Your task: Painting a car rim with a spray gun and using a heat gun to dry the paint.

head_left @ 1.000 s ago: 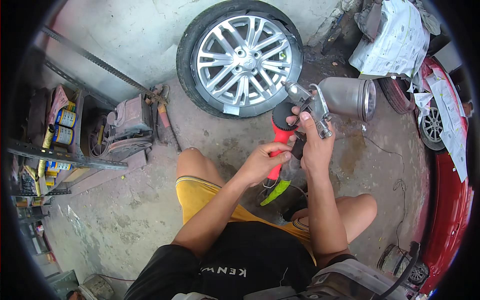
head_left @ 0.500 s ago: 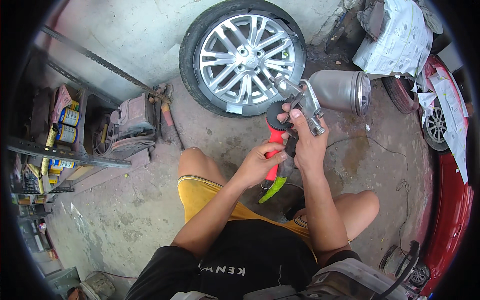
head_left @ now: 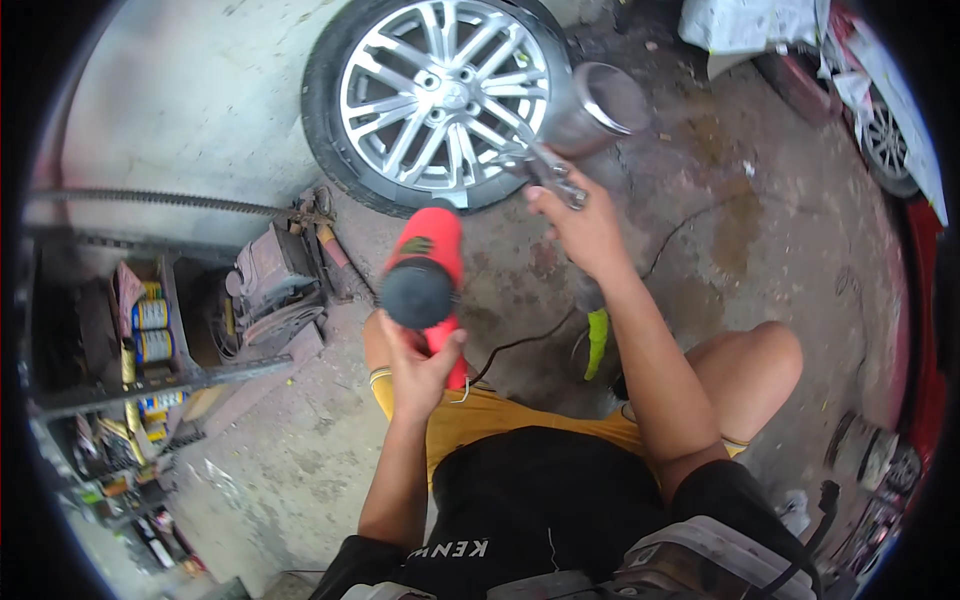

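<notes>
My left hand (head_left: 420, 365) is wrapped round the handle of a red heat gun (head_left: 432, 238), whose round dark end cap (head_left: 417, 292) faces up at me. A cord runs from the foot of its handle. In my right hand (head_left: 585, 228), a metal paint spray gun (head_left: 552, 172) is held, blurred by motion, with its grey cup (head_left: 600, 108) tilted out to the far right. Bright green wrapping (head_left: 596, 345) hangs below the right hand, beside the forearm. Ahead lies a silver alloy wheel with its tyre (head_left: 445, 95), partly behind the spray gun.
Metal shelving (head_left: 160, 385) with several cans (head_left: 152, 330) stands at left, near a grey machine (head_left: 272, 265). A hose (head_left: 665, 245) trails over the concrete floor. Paper-covered car parts (head_left: 750, 28) and a red car (head_left: 925, 300) are at right.
My hands have parted: the left has moved leftward with the heat gun, now turned end-up. The right keeps the spray gun, its cup tilted differently. The whole view has shifted.
</notes>
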Motion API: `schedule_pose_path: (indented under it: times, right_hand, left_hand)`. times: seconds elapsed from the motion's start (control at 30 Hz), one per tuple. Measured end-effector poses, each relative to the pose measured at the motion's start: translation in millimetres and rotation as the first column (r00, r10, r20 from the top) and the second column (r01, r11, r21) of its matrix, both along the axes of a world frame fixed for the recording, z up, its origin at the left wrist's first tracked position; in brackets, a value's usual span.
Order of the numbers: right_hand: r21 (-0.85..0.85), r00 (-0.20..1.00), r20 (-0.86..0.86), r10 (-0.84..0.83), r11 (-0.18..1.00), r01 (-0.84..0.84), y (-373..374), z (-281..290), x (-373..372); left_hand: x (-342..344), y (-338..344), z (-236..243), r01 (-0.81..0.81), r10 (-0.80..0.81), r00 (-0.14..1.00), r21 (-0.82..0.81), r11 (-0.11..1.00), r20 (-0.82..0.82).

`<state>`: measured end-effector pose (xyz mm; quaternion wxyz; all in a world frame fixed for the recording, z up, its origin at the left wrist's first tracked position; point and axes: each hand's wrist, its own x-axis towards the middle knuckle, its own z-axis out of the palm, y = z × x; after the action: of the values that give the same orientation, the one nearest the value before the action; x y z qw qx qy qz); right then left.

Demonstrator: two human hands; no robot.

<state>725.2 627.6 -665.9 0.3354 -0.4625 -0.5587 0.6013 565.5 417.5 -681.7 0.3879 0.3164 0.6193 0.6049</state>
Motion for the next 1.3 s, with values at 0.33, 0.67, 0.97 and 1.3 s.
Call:
schedule_pose_path:
  times: [0.33,0.67,0.97,1.3]
  right_hand:
    - [0.198,0.949,-0.135,-0.285,0.931,0.308,3,-61,-40]
    - [0.063,0.999,-0.037,-0.01,0.998,0.012,6,-68,-43]
    - [0.081,0.985,-0.127,-0.119,0.988,0.13,10,-72,-34]
    - [0.11,0.932,-0.201,-0.301,0.939,0.327,11,-70,-44]
  left_hand:
    - [-24,-23,-20,-0.04,-0.012,0.983,-0.281,0.959,-0.182]
    - [-13,-19,-20,-0.066,-0.093,0.885,-0.321,0.945,-0.456]
    - [7,-8,-12,-0.06,0.032,0.99,-0.202,0.978,-0.14]
    - [-22,-33,-30,0.08,-0.133,0.936,-0.174,0.982,-0.325]
